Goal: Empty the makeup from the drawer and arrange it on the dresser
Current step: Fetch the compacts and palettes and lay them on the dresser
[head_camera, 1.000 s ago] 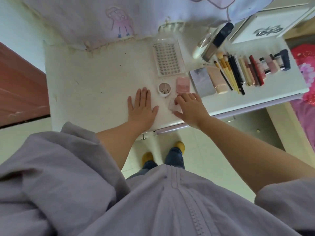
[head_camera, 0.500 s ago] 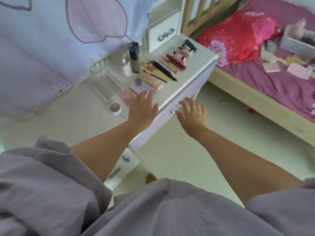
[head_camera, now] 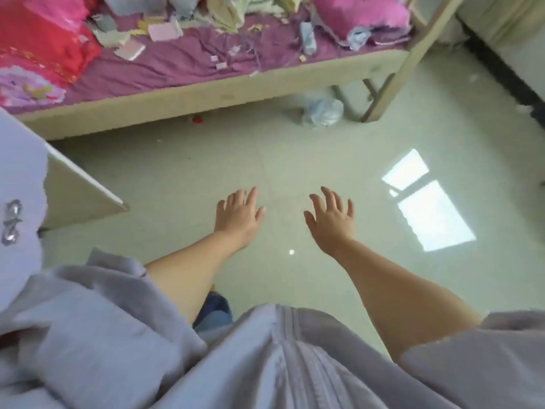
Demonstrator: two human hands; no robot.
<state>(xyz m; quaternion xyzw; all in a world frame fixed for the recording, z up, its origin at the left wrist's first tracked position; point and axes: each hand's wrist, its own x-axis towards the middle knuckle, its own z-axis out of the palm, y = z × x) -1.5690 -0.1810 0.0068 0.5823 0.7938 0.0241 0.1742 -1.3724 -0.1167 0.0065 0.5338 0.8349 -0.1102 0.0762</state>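
Pale glossy tile floor (head_camera: pixel 295 160) beneath both hands | left hand (head_camera: pixel 237 215) fingers spread, empty | right hand (head_camera: pixel 331 218) likewise | white dresser (head_camera: pixel 20 184) corner at left edge | makeup unseen.

Hands over floor, bed beyond

Left hand (head_camera: pixel 238 216) and right hand (head_camera: pixel 331 220) side by side above the floor (head_camera: pixel 295 160); bed (head_camera: pixel 206 93) across the far side, littered on top; dresser (head_camera: pixel 20 184) at the left edge.

Left hand (head_camera: pixel 238 217), right hand (head_camera: pixel 332 220) outstretched, palms down, fingers spread, empty
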